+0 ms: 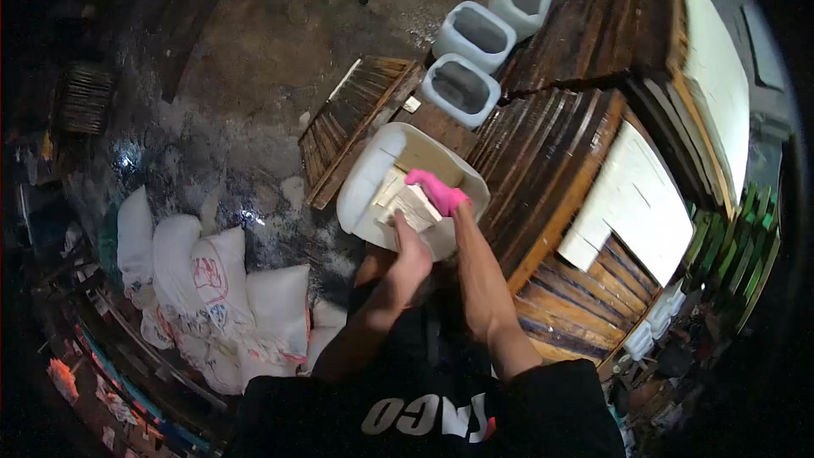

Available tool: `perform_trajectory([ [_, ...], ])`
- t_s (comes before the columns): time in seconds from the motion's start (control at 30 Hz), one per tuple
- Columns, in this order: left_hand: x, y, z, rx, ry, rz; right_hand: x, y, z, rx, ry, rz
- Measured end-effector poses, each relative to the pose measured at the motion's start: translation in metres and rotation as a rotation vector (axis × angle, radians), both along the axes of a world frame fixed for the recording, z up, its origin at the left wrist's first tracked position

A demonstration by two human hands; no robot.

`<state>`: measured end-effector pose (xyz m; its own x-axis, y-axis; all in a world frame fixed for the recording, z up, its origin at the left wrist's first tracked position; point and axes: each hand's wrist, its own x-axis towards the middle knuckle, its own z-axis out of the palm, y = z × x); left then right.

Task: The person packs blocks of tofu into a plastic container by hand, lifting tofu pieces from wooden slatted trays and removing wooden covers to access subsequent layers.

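A cut-open white plastic container (pixel 356 191) stands in front of me with pale, cream-coloured slabs inside. One pale block (pixel 410 209) is between my two hands, over the container's opening. My left hand (pixel 409 246), bare, has its thumb against the block's near side; its other fingers are hidden beneath. In a pink glove, my right hand (pixel 439 194) is closed around the block's upper right edge. Beyond the container lies a slatted wooden rack (pixel 356 123), with a small white piece (pixel 412 104) on the board beside it.
Three cut-open plastic containers (pixel 461 90) stand in a row ahead. Stacked wooden slatted trays (pixel 551 170) rise close on my right, with white sheets (pixel 636 195) on them. Filled white sacks (pixel 222 276) lie on my left. The dark floor (pixel 254 51) looks wet in places.
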<state>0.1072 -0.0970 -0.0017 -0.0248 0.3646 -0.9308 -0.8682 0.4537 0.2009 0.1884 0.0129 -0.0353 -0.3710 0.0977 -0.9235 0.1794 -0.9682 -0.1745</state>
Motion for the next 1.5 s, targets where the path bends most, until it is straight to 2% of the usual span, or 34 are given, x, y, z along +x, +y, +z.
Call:
perform_trajectory([
  [0.1, -0.033, -0.016, 0.066, 0.079, -0.151, -0.108, -0.003, -0.002, -0.104, -0.021, -0.096, 0.047],
  [0.17, -0.077, -0.065, 0.048, 0.392, -0.304, -0.442, -0.009, -0.013, -0.161, 0.05, -0.18, 0.119],
  [0.2, -0.101, -0.071, 0.046, 0.367, -0.319, -0.448, -0.014, -0.021, -0.184, 0.104, -0.228, 0.173],
  [0.23, -0.124, -0.074, 0.048, 0.259, -0.101, -1.054, -0.019, -0.027, -0.204, 0.166, -0.284, 0.234],
  [0.3, -0.154, -0.08, 0.061, 0.11, 0.106, -1.637, -0.027, -0.037, -0.226, 0.281, -0.395, 0.392],
  [0.37, -0.178, -0.069, 0.085, 0.132, 0.25, -1.213, -0.031, -0.042, -0.216, 0.408, -0.536, 0.521],
  [0.43, -0.195, -0.048, 0.1, 0.186, 0.398, -0.784, -0.041, -0.049, -0.185, 0.579, -0.683, 0.445],
  [0.47, -0.2, -0.04, 0.101, 0.218, 0.461, -0.561, -0.046, -0.051, -0.166, 0.669, -0.767, 0.329],
  [0.5, -0.203, -0.04, 0.1, 0.231, 0.457, -0.557, -0.051, -0.053, -0.145, 0.766, -0.845, 0.217],
  [0.57, -0.203, -0.044, 0.097, 0.181, 0.088, -0.112, -0.052, -0.054, -0.128, 0.787, -0.945, -0.236],
  [0.6, -0.201, -0.046, 0.095, 0.193, 0.09, -0.111, -0.051, -0.056, -0.125, 0.933, -1.034, -0.29],
  [0.63, -0.197, -0.046, 0.096, 0.24, 0.093, -0.11, -0.051, -0.062, -0.137, 0.94, -1.035, -0.301],
  [0.7, -0.187, -0.051, 0.096, 0.294, 0.076, -0.121, -0.047, -0.086, -0.172, 0.951, -0.837, -0.211],
  [0.73, -0.181, -0.054, 0.092, 0.274, 0.188, -0.213, -0.05, -0.082, -0.159, 0.909, -0.848, -0.227],
  [0.8, -0.161, -0.048, 0.091, 0.285, 0.343, -0.318, -0.053, -0.082, -0.16, 1.004, -0.925, -0.068],
  [0.83, -0.148, -0.038, 0.096, 0.308, 0.396, -0.33, -0.052, -0.075, -0.112, 1.181, -0.937, -0.06],
  [0.87, -0.129, -0.025, 0.107, 0.409, 0.416, -0.421, -0.05, -0.066, -0.039, 0.941, -0.84, -0.077],
  [0.9, -0.112, -0.014, 0.116, 0.516, 0.445, -0.506, -0.035, -0.065, 0.026, 0.972, -0.701, -0.179],
  [0.93, -0.087, 0.0, 0.127, 0.501, 0.46, -0.549, -0.024, -0.069, 0.082, 1.006, -0.545, -0.278],
  [0.97, -0.063, 0.01, 0.134, 0.62, 0.528, -0.671, -0.001, -0.079, 0.136, 1.21, -0.614, -0.269],
  [1.0, -0.036, 0.02, 0.137, 0.753, 0.479, -0.717, 0.032, -0.097, 0.162, 1.443, -0.728, -0.32],
  [1.03, -0.009, 0.026, 0.138, 0.881, 0.437, -0.764, 0.066, -0.108, 0.194, 1.465, -0.818, -0.392],
  [1.07, 0.022, 0.031, 0.142, 1.009, 0.517, -0.874, 0.103, -0.122, 0.213, 1.498, -1.036, -0.398],
  [1.1, 0.052, 0.034, 0.148, 1.147, 0.59, -0.986, 0.142, -0.14, 0.227, 1.385, -1.239, -0.46],
  [1.13, 0.082, 0.035, 0.157, 1.215, 0.595, -1.06, 0.194, -0.157, 0.225, 1.406, -1.294, -0.618],
  [1.17, 0.102, 0.031, 0.155, 1.336, 0.727, -1.141, 0.25, -0.176, 0.226, 1.329, -1.357, -0.746],
  [1.23, 0.126, 0.013, 0.163, 1.286, 0.533, -1.004, 0.368, -0.212, 0.233, 1.128, -1.475, -0.92],
  [1.27, 0.127, 0.004, 0.165, 1.223, 0.467, -0.965, 0.431, -0.228, 0.225, 1.163, -1.472, -0.993],
  [1.3, 0.122, -0.009, 0.18, 1.232, 0.528, -0.95, 0.497, -0.247, 0.209, 1.22, -1.517, -0.887],
  [1.33, 0.111, -0.021, 0.182, 1.223, 0.624, -0.944, 0.541, -0.248, 0.196, 1.125, -1.584, -0.804],
  [1.37, 0.101, -0.036, 0.187, 1.161, 0.708, -0.937, 0.569, -0.25, 0.189, 1.102, -1.644, -0.591],
  [1.43, 0.079, -0.064, 0.184, 1.058, 0.805, -0.894, 0.587, -0.229, 0.178, 0.853, -1.721, -0.118],
  [1.5, 0.052, -0.089, 0.167, 0.971, 0.867, -0.856, 0.566, -0.206, 0.126, 0.799, -2.112, 0.136],
])
